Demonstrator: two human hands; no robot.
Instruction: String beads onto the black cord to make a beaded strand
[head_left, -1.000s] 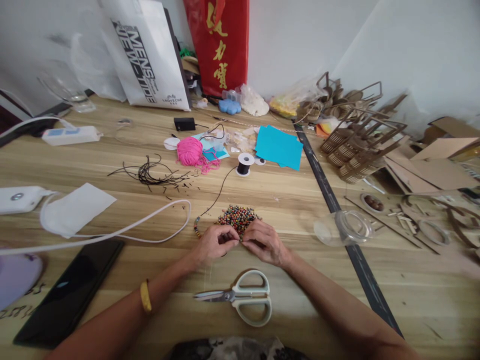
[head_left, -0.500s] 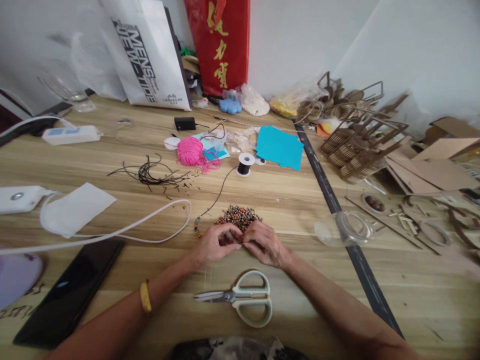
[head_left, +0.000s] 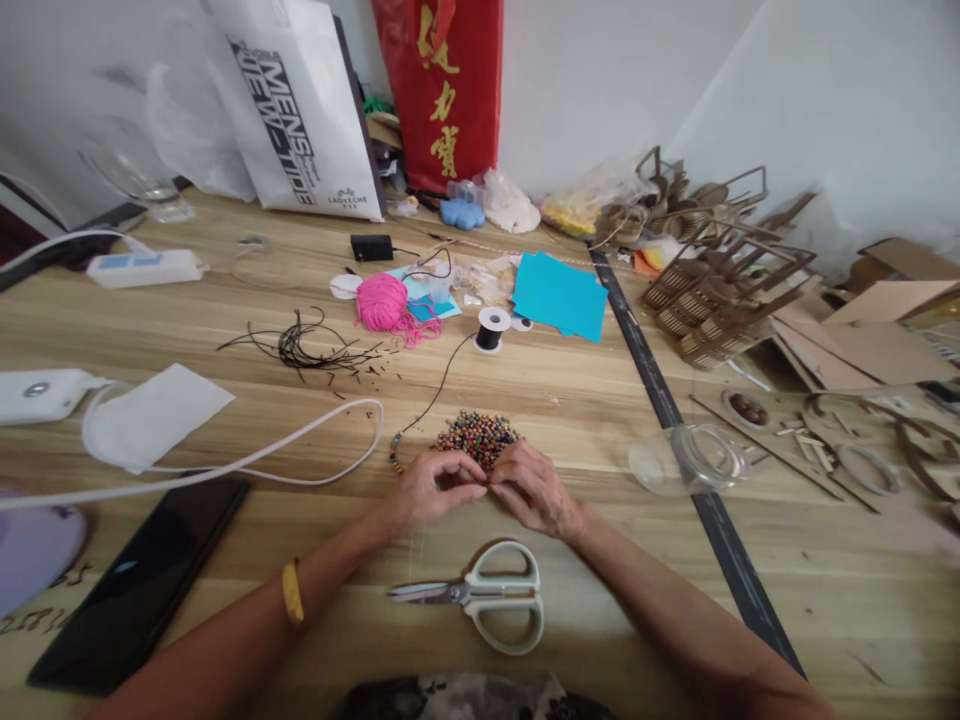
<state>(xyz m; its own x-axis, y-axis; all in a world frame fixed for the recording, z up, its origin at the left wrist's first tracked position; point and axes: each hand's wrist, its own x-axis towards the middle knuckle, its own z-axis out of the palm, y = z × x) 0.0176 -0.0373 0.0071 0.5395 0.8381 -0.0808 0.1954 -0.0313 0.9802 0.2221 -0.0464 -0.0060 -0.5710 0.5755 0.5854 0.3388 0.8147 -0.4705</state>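
Observation:
My left hand (head_left: 433, 487) and my right hand (head_left: 529, 488) meet fingertip to fingertip at the near edge of a heap of small coloured beads (head_left: 477, 436) on the wooden table (head_left: 570, 400). Both hands are closed in a pinch; what sits between the fingers is too small to make out. A thin black cord (head_left: 439, 385) runs from a black spool (head_left: 490, 327) down to a short strung row of beads (head_left: 393, 455) beside my left hand. White-handled scissors (head_left: 491, 596) lie just in front of my wrists.
A white cable (head_left: 247, 460), white cloth (head_left: 150, 415) and a dark phone (head_left: 139, 585) lie at the left. Pink yarn (head_left: 381, 302), blue paper (head_left: 559, 294) and black cord scraps (head_left: 304, 347) sit further back. A clear jar (head_left: 690, 457) and wooden cut-outs (head_left: 720, 290) fill the right.
My fingers have shifted slightly against each other at the bead heap. Everything else stays where it was.

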